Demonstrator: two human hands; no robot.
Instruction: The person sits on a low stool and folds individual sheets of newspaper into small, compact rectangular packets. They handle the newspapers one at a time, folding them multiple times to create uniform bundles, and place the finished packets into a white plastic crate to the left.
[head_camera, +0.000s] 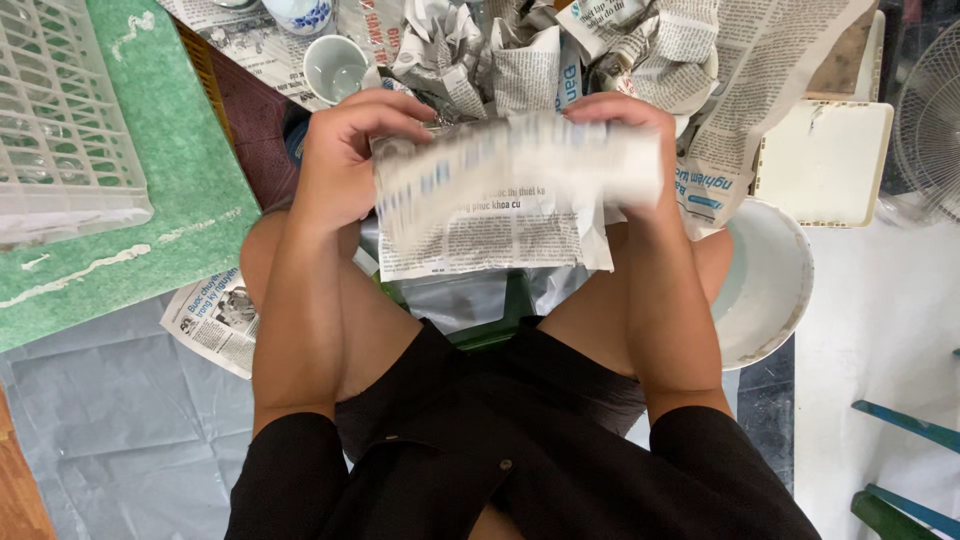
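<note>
Grey plastic sheeting (120, 430) covers the floor, with a green mat (190, 190) and a white plastic crate (60, 110) at the upper left. Ahead of the seated person lies a heap of crumpled newspaper bundles (520, 50), a white cup (335, 68) standing open among them. A white basin (770, 280) sits by the right knee, a white square lid (825, 160) beyond it, and a loose newspaper page (215, 320) lies flat beside the left leg.

The left hand (345, 160) and right hand (640, 130) hold a newspaper sheet (500, 200) between them above the lap. Each grip is closed on an upper corner, fingers curled over the top edge, so the sheet hangs spread at chest height. The upper part is motion-blurred; whether anything is wrapped inside cannot be determined. Holding at both corners keeps the paper taut and open.
</note>
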